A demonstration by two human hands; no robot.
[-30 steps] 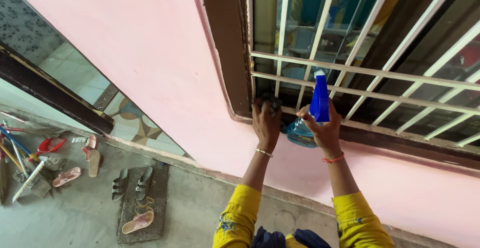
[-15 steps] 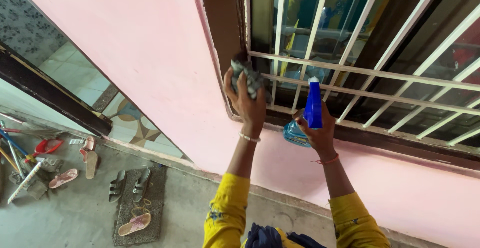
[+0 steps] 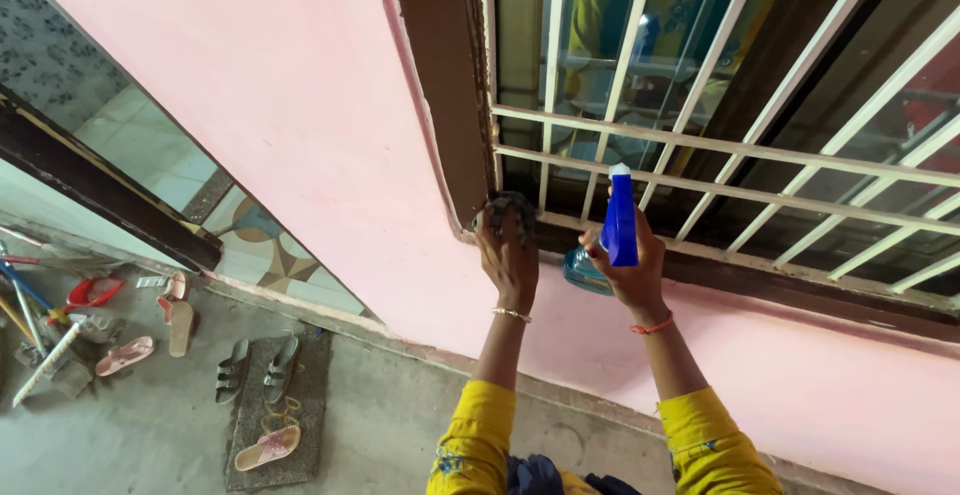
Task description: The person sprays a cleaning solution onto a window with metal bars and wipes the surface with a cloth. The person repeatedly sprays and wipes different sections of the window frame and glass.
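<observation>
Far left floor: sticks and a red tool [image 3: 92, 291] in a heap, near a pink sandal [image 3: 124, 355].
Mat: small grey mat [image 3: 278, 417] on the floor, with dark sandals [image 3: 252, 367] at the top end and one pink slipper [image 3: 268, 447] at the low end.
Door: dark frame [image 3: 95, 187] slanting across the left, tiled floor behind it.
Wall: pink wall [image 3: 300, 115], big and plain, between door and window.
Window frame: brown frame [image 3: 440, 75], running down to a corner at the bottom left.
Left hand: left hand [image 3: 508, 260] closed around a dark rag [image 3: 503, 211], pressing it on the low left corner of the window frame, right under the grille. Thin bangle on the wrist, yellow sleeve lower down.
Bottle: spray bottle [image 3: 618, 223] just to the right of the rag, by the sill. Blue top pointing up, clear blue body low behind the fingers.
Right hand: right hand [image 3: 630, 265] wrapped tight around the bottle neck. Red thread on the wrist, yellow sleeve below.
Grille: white bars [image 3: 720, 145] across the window, upright ones and two flat ones. Glass behind, with dim shapes showing in it.
Sill: dark sill [image 3: 800, 290] going off to the right, pink wall under it.
</observation>
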